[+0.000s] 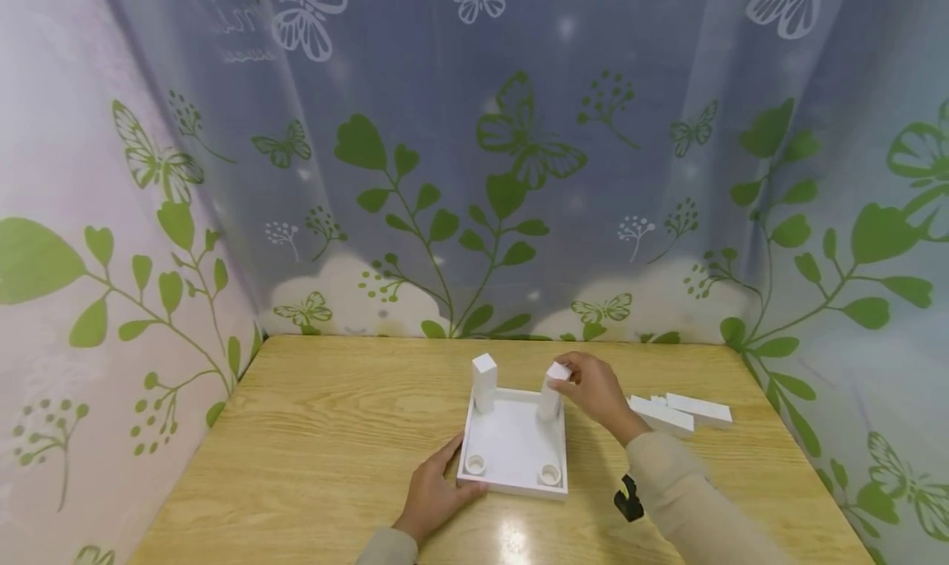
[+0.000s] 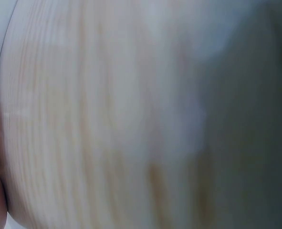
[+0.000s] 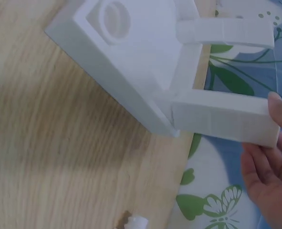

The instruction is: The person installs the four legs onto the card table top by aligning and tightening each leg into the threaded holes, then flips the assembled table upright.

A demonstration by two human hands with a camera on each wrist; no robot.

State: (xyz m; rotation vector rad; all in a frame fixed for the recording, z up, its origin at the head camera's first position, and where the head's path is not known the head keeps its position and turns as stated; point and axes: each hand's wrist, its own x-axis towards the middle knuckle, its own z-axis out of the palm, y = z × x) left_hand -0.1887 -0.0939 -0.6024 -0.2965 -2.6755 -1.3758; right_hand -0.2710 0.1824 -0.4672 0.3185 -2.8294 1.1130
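Observation:
A white square board with a raised rim [image 1: 511, 491] lies on the table, one round socket [image 1: 475, 464] at its front left corner and another [image 1: 549, 473] at front right. Two square white legs, a left one [image 1: 484, 384] and a right one [image 1: 550, 396], stand upright at its back corners. My right hand [image 1: 596, 388] pinches the top of the right leg between thumb and fingers; the right wrist view shows this leg [image 3: 222, 117] with its lower end at the board's corner. My left hand [image 1: 437, 487] rests against the front left corner, fingers straight along the side and thumb at the front edge.
More white bars [image 1: 697, 408] lie in a loose group on the table right of the board. A small white piece [image 3: 136, 222] shows low in the right wrist view. A patterned curtain [image 1: 474, 219] closes off the wooden table's [image 1: 319, 417] back and sides.

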